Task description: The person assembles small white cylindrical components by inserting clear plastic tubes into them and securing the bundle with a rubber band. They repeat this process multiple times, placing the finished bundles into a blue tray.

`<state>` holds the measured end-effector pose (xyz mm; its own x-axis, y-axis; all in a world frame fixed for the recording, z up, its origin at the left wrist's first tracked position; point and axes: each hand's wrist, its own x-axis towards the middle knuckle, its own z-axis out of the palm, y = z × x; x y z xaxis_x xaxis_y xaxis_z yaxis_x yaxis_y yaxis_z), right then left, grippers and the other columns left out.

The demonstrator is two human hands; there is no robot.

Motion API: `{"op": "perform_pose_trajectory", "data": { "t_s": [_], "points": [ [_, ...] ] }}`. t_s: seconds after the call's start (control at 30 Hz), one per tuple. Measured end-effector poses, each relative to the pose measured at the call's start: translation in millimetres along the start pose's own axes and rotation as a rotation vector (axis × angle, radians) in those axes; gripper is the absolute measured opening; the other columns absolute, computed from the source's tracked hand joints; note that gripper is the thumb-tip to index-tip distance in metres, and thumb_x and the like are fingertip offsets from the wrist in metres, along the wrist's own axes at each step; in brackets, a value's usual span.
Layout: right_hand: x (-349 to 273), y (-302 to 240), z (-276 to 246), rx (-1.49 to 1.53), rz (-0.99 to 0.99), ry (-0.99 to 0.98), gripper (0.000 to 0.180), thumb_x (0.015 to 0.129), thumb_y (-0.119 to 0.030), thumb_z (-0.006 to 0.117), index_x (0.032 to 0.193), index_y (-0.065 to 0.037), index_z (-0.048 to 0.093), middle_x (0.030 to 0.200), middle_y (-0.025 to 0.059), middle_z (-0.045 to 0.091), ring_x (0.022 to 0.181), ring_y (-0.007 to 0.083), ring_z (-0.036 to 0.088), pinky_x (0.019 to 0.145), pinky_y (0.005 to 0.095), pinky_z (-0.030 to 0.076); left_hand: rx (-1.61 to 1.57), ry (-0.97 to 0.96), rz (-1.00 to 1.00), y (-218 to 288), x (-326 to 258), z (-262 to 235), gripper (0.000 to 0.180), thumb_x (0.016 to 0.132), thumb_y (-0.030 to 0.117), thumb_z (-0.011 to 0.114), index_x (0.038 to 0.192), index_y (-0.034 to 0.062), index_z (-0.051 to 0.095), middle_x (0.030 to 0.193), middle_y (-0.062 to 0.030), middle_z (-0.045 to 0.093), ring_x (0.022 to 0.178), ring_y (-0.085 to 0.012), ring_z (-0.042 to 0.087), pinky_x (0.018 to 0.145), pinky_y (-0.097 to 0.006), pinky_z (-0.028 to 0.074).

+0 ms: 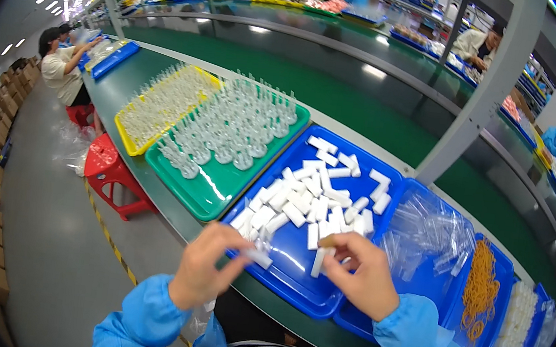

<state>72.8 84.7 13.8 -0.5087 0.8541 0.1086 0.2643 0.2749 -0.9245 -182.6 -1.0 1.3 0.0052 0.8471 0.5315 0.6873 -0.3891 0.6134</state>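
Note:
My left hand (210,262) pinches a small white block (258,258) at the near edge of a blue tray; a bit of clear plastic shows beside it, slightly blurred. Over the same blue tray (297,273), my right hand (364,271) has its thumb and fingers closed on another small white block (317,262), which points down. Something brownish shows at the right fingertips, too small to name. Behind both hands lies a loose heap of white blocks (299,200). Both forearms wear light blue sleeves.
To the left sit a green tray (210,189) of clear upright parts and a yellow tray (131,140). Rightward are clear plastic sleeves (423,233), orange rubber bands (479,285) and white parts (517,321). A metal post (482,94) rises behind; a red stool (114,178) stands left.

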Motion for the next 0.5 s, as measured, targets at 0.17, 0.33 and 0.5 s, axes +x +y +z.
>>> {"op": "perform_pose_trajectory", "data": {
  "t_s": [0.17,0.33,0.5],
  "points": [
    [-15,-7,-8,0.498,0.245,0.236,0.024,0.093,-0.006,0.068,0.114,0.005,0.062,0.098,0.0086,0.068,0.083,0.0097,0.063,0.067,0.0243,0.055,-0.264,-0.215,0.033,45,-31,37,0.033,0.073,-0.003,0.08,0.104,0.0055,0.072,0.095,-0.0093,0.065,0.079,-0.0231,0.067,0.066,-0.031,0.057],
    [-39,2,-15,0.196,0.207,0.118,0.019,0.091,-0.009,0.071,0.106,0.002,0.069,0.097,0.0091,0.069,0.079,0.0083,0.062,0.063,0.0235,0.05,-0.291,-0.248,0.029,57,-31,50,0.035,0.075,-0.004,0.078,0.108,0.0057,0.072,0.096,-0.009,0.063,0.078,-0.022,0.067,0.065,-0.031,0.057],
    [-47,-11,-20,0.07,0.138,0.093,0.019,0.09,-0.009,0.072,0.105,0.002,0.071,0.093,0.0071,0.069,0.073,0.0082,0.061,0.064,0.0229,0.049,-0.185,-0.185,0.023,56,-37,56,0.036,0.074,-0.007,0.078,0.107,0.006,0.072,0.097,-0.0091,0.063,0.078,-0.0213,0.066,0.065,-0.03,0.055]
  ]
}}
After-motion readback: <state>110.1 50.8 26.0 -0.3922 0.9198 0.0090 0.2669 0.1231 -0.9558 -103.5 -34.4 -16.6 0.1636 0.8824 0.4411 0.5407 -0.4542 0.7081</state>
